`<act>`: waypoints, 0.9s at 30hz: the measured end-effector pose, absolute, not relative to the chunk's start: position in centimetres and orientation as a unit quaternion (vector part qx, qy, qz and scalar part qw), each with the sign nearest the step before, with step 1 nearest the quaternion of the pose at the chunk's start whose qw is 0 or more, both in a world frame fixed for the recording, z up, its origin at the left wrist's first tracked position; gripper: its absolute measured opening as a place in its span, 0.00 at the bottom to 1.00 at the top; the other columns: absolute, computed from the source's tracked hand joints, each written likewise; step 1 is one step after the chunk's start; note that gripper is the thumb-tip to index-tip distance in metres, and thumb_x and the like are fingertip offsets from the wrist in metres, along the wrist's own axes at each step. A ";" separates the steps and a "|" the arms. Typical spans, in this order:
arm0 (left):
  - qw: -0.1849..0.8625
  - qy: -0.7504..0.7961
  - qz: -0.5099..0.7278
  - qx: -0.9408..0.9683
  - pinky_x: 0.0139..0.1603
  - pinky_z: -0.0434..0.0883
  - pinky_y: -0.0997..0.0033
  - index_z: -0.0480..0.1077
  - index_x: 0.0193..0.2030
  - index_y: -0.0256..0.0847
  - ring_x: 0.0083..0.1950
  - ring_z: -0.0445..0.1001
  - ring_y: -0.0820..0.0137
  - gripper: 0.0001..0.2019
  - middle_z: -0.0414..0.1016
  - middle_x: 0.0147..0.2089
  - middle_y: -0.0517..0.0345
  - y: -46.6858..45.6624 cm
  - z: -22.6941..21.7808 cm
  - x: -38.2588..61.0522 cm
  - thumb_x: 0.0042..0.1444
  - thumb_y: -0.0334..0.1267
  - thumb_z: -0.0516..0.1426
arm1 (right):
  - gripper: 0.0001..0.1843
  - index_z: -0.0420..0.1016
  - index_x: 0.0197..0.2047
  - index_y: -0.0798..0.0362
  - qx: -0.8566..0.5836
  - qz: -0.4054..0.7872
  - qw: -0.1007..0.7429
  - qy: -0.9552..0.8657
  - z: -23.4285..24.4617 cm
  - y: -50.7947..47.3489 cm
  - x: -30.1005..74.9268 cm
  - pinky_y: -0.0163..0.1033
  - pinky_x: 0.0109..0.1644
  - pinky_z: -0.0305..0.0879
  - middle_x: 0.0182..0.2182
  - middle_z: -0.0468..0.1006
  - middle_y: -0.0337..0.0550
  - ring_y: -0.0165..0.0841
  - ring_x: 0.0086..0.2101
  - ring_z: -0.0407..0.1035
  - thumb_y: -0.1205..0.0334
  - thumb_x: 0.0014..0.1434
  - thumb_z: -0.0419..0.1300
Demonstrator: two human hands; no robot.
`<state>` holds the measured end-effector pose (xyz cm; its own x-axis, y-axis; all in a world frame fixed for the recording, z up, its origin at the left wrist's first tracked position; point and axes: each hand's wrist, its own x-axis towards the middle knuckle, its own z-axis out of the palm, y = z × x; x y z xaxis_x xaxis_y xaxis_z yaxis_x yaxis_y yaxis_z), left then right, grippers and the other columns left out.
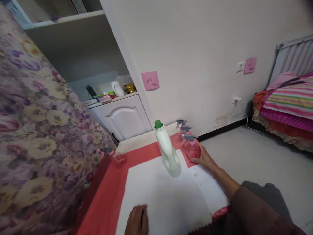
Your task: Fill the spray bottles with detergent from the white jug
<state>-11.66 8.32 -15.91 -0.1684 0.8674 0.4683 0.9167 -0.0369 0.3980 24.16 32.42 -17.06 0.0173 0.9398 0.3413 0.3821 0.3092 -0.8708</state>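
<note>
My right hand (204, 159) is wrapped round a pink spray bottle (192, 147) with a grey trigger head, at the right edge of a white towel (161, 192). Two more pink spray bottles (183, 128) stand just behind it. A tall white detergent bottle (167, 150) with a green cap stands on the towel, left of my right hand. My left hand (137, 221) rests on the towel's near edge with its fingers curled; whether it holds anything is hidden. Another pink spray bottle (114, 157) lies at the far left on the red table (105, 202).
A flowered cloth (36, 137) hangs close on the left. A white cabinet (122, 116) with clutter on top stands behind the table. A pink note (150, 80) is stuck on the wall. A bed with striped bedding (288, 104) and a radiator are at the right.
</note>
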 end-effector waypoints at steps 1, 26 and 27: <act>0.038 -0.692 -0.322 -0.644 0.44 0.76 0.65 0.74 0.40 0.46 0.42 0.78 0.63 0.10 0.78 0.39 0.55 8.3 -15.9 -11.6 0.61 0.43 0.52 | 0.53 0.52 0.67 0.51 -0.519 0.281 0.493 -0.639 -17.0 32.2 24.3 0.58 0.66 0.55 0.61 0.63 0.53 0.51 0.62 0.57 0.56 0.40 0.70; 0.001 -0.690 -0.320 -0.649 0.46 0.72 0.59 0.73 0.41 0.42 0.44 0.75 0.61 0.12 0.76 0.40 0.52 8.0 -16.0 -11.2 0.62 0.37 0.48 | 0.15 0.75 0.44 0.51 -0.458 0.381 0.329 -0.733 -16.1 13.3 20.7 0.38 0.37 0.68 0.31 0.80 0.40 0.36 0.32 0.74 0.65 0.53 0.56; -0.003 -0.688 -0.320 -0.652 0.47 0.72 0.59 0.73 0.42 0.42 0.44 0.75 0.61 0.12 0.76 0.41 0.52 7.8 -15.9 -11.2 0.62 0.36 0.48 | 0.15 0.75 0.45 0.51 -0.464 0.369 0.326 -0.736 -16.8 12.9 20.4 0.39 0.38 0.69 0.31 0.80 0.40 0.36 0.32 0.74 0.64 0.53 0.56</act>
